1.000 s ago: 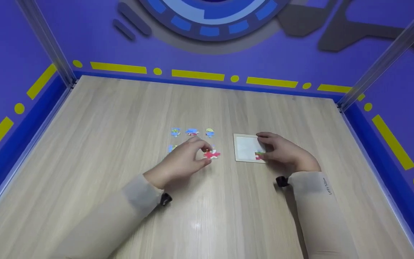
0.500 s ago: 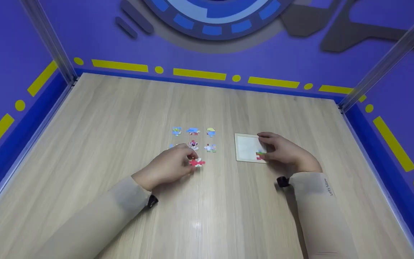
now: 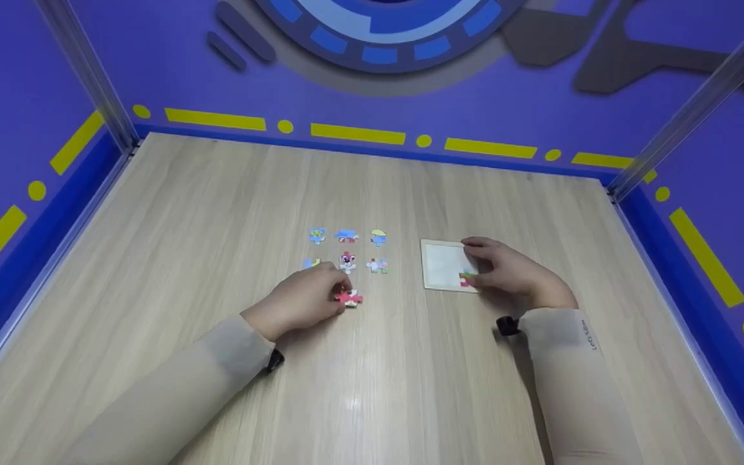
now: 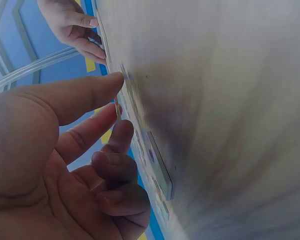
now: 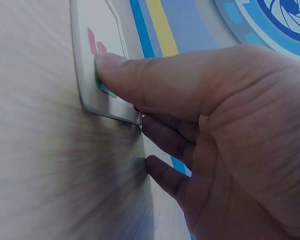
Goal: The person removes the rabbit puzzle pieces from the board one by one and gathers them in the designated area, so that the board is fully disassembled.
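My left hand (image 3: 298,297) pinches a red-and-white jigsaw piece (image 3: 351,298) between thumb and fingers, low over the table. From the left wrist, that piece is seen edge-on as a thin sliver (image 4: 118,109) by the fingertips. To the right lies a square puzzle tray (image 3: 443,265) with a pale base and raised rim. A red-and-green piece (image 3: 464,280) sits in its near right corner. My right hand (image 3: 514,274) grips the tray's right side; in the right wrist view its thumb (image 5: 125,75) presses on the corner piece, partly covering it, with fingers at the outer edge.
Loose jigsaw pieces lie in rows beyond my left hand: three at the back, among them a blue one (image 3: 347,235), then a face piece (image 3: 347,260), a pale one (image 3: 377,265) and one partly hidden (image 3: 310,263). Blue-purple walls (image 3: 372,97) enclose the wooden table (image 3: 385,387).
My left hand has moved left and nearer with the red-and-white piece, uncovering the face piece and the pale piece. The piece has turned slightly. My right hand and the tray stay put.
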Demonstrator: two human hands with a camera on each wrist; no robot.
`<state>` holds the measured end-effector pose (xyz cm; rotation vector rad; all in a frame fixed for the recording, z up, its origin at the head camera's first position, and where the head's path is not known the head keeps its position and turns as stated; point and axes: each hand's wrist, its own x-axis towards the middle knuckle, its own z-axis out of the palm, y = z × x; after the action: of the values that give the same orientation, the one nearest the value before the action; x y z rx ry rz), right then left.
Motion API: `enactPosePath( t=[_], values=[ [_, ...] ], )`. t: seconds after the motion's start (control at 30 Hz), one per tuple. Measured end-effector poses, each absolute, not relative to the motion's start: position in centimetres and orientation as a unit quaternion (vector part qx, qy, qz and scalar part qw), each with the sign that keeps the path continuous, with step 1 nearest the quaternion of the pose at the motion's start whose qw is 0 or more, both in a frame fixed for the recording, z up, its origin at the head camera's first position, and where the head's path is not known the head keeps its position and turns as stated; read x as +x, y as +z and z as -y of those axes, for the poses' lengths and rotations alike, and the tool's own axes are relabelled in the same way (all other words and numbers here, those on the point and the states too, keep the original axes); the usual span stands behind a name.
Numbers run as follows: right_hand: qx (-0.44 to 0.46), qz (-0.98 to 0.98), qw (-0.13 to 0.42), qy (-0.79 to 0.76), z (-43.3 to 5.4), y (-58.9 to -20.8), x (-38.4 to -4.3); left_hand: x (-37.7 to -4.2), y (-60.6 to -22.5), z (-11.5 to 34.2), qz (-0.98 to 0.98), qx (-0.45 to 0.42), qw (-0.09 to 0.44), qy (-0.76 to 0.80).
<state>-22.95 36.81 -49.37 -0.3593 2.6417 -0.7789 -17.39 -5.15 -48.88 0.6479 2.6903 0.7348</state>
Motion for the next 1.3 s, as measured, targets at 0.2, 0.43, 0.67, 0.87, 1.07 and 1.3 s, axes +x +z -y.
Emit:
enactPosePath(
  t=[0.2,0.43,0.67,0.87,1.07,1.3],
  values=[
    [-0.125,-0.933,0.184,-0.283,-36.7,-49.2,-22.9,-17.5,-48.9,5.3,-0.931,0.225,0.141,0.249],
    [-0.121,-0.933,0.185,-0.285,-36.7,-49.3,-22.9,-17.4,-48.9,5.3,-0.934,0.221,0.142,0.243],
    [-0.131,-0.934,0.179,-0.281,-36.7,-49.3,-22.9,-17.2,-48.8,5.1,-0.938,0.212,0.137,0.236],
    [-0.119,-0.931,0.189,-0.288,-36.6,-49.4,-23.0,-17.1,-48.7,5.1,-0.942,0.204,0.141,0.228],
    [-0.11,-0.927,0.196,-0.301,-36.6,-49.4,-23.0,-16.9,-48.6,4.9,-0.945,0.197,0.135,0.224],
    [-0.128,-0.93,0.189,-0.287,-37.1,-49.4,-22.9,-16.4,-47.1,3.5,-0.934,0.218,0.132,0.25]
  ],
)
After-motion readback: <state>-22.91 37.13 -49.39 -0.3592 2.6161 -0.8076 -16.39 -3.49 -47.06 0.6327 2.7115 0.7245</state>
